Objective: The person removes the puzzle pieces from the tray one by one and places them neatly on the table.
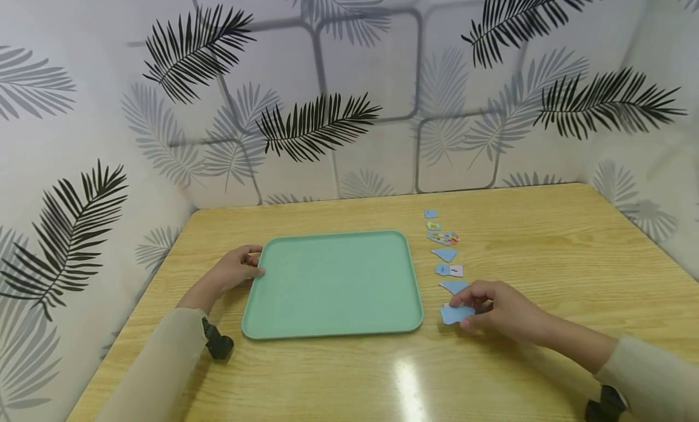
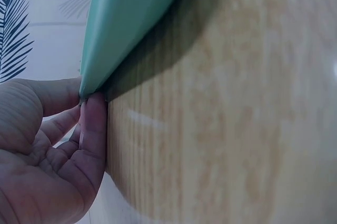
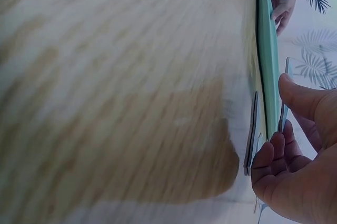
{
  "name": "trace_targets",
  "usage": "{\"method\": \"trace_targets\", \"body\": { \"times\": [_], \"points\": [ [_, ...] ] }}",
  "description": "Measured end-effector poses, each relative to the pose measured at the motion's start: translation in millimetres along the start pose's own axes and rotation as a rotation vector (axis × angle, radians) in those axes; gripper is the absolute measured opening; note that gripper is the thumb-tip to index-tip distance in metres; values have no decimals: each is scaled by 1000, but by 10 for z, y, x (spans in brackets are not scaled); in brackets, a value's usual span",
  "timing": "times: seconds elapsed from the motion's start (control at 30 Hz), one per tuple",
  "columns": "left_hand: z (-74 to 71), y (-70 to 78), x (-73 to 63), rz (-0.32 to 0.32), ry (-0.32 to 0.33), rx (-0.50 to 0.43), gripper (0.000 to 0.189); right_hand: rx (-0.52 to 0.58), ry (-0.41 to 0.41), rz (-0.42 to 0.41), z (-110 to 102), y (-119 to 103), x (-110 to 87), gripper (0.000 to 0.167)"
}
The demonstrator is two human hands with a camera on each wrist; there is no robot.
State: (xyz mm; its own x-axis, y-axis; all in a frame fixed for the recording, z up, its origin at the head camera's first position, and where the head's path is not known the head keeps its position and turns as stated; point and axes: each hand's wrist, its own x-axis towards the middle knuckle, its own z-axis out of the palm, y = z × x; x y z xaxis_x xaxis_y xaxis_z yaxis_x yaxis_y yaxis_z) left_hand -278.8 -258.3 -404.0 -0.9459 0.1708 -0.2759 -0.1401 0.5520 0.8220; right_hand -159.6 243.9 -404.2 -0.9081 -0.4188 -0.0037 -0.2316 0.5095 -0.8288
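Note:
A light-blue puzzle piece (image 1: 456,314) is pinched between the thumb and fingers of my right hand (image 1: 499,309), low over the table right of the tray. In the right wrist view this held piece (image 3: 285,90) appears edge-on, and another flat piece (image 3: 252,134) lies on the table near the fingertips. My left hand (image 1: 240,267) grips the left edge of a green tray (image 1: 333,334). In the left wrist view, thumb and fingers of the left hand (image 2: 58,155) pinch the tray's rim (image 2: 100,50). Nothing lies in the tray.
Several flat pieces stand in a column right of the tray, among them a blue triangular piece (image 1: 445,254), a multicoloured piece (image 1: 443,238) and a blue-and-white piece (image 1: 449,270). The wooden table (image 1: 573,258) meets leaf-patterned walls (image 1: 371,161) at its back and sides.

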Motion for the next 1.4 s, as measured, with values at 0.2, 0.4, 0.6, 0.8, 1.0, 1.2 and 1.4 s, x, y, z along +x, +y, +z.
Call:
{"method": "trace_targets", "body": {
  "times": [0.2, 0.4, 0.6, 0.8, 1.0, 1.2, 1.4],
  "points": [
    [3, -8, 0, 3, -3, -8, 61, -22, 9, -23, -28, 38, -88, 31],
    [1, -21, 6, 12, -8, -16, 62, -38, 6, -1, -34, 67, -146, 31],
    [-2, -26, 1, 19, -9, -13, 61, -39, -6, 13, -19, 105, -172, 31],
    [4, -17, -14, 14, -7, -17, 62, -35, -6, 16, -1, 135, -186, 32],
    [6, -5, -17, 10, -5, -10, 62, -47, -3, 17, 2, 143, -186, 31],
    [6, -2, -18, 8, -2, -5, 62, -69, -2, 16, 6, 137, -184, 30],
    [17, 1, -24, 9, -2, -1, 62, -74, 2, 0, 13, 128, -193, 29]
  ]
}}
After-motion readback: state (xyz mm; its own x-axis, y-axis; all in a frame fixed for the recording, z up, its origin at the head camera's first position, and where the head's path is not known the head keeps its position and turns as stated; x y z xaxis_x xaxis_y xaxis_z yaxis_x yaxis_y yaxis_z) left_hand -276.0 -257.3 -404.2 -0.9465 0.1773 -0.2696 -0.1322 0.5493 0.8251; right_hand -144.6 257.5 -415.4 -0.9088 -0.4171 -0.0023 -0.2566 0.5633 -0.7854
